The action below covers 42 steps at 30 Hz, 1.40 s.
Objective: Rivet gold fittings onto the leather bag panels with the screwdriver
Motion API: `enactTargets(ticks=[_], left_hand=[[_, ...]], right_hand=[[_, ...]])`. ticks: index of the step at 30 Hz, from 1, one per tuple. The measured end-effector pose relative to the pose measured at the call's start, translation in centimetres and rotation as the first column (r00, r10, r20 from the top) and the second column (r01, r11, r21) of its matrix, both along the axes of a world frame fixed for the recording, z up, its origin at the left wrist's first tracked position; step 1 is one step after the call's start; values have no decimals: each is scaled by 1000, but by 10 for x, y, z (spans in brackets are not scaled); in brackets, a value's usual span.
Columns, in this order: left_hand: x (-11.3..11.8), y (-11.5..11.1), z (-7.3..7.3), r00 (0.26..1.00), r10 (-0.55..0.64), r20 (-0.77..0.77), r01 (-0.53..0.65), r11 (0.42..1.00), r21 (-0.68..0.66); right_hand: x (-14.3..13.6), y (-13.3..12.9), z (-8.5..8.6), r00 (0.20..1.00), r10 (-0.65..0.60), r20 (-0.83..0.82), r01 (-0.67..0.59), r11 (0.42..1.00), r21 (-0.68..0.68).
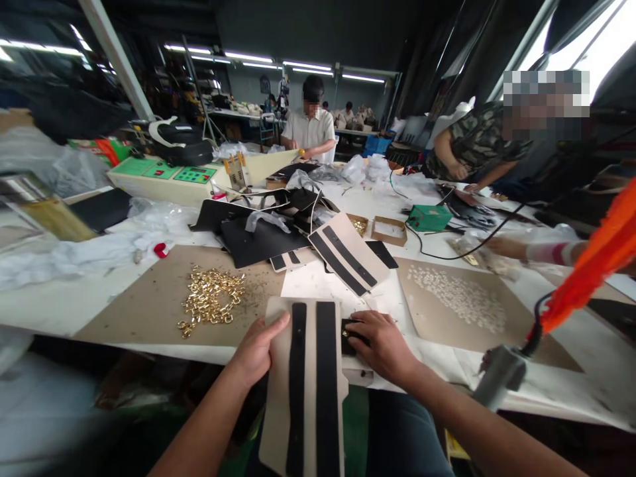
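Note:
My left hand grips the left edge of a beige panel with two black strips running down it, the thumb lying on its face. The panel's lower end reaches down over my lap. To the right of its upper part, my right hand curls its fingers over a small black piece. A bit of gold-coloured metal shows at the fingertips; how it is attached is hidden. A pile of gold-coloured metal fittings lies on brown board to the left. Small pale pieces are spread on another board to the right.
Beyond my hands lie a second striped panel and stacked black sheets. Small cardboard boxes and a green box with a cable stand behind. An orange-wrapped pole rises at right. Two people work across the table.

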<state>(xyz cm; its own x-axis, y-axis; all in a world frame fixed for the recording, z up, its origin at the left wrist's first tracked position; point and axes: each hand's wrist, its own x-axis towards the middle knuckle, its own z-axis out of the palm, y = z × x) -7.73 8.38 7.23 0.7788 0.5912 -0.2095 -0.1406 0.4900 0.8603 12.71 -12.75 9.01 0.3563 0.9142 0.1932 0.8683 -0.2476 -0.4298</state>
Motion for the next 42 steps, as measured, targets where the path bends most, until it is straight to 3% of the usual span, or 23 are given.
enactTargets(ticks=[4,6,9,13,15,17,19,24,26,29,31,35,37,42], left_hand=[[-7,-26,22,993,78,-84,-76,997,23],[-10,-44,35,990,105,-92,-102,994,37],[-14,-74,52,991,87,-99,-86,996,8],[-21,-103,50,983,54,-174,-64,997,-52],[-22,-108,39,976,27,-217,-40,997,-59],[-20,-107,29,968,-18,-249,6,999,-48],[-13,-102,24,962,-77,-261,78,997,-7],[10,-95,31,891,-207,-403,281,950,133],[13,-99,33,859,-261,-440,347,929,127],[13,-108,30,866,-320,-385,381,920,90],[17,-109,26,882,-281,-377,349,928,127],[37,-95,24,892,-152,-426,293,912,287],[50,-84,24,888,-111,-447,290,889,355],[71,-66,24,873,-47,-485,305,829,468]], right_hand=[[-11,-19,15,949,-82,-306,180,935,306],[-25,-25,32,841,-46,-540,253,914,317],[-51,-28,48,494,71,-866,222,954,204],[-81,-33,29,-10,105,-994,249,963,99],[-86,-38,14,-174,102,-979,241,969,58],[-81,-40,6,-246,74,-966,187,982,27],[-69,-39,7,-210,29,-977,162,987,-6],[-41,-35,15,170,-145,-975,196,974,-111],[-41,-40,10,194,-165,-967,186,974,-129],[-46,-51,2,131,-120,-984,208,974,-91],[-44,-52,1,175,-170,-970,244,962,-124],[-26,-34,12,492,-294,-820,301,941,-156],[-17,-22,16,604,-337,-723,338,929,-150],[-5,-2,14,713,-413,-566,397,904,-159]])
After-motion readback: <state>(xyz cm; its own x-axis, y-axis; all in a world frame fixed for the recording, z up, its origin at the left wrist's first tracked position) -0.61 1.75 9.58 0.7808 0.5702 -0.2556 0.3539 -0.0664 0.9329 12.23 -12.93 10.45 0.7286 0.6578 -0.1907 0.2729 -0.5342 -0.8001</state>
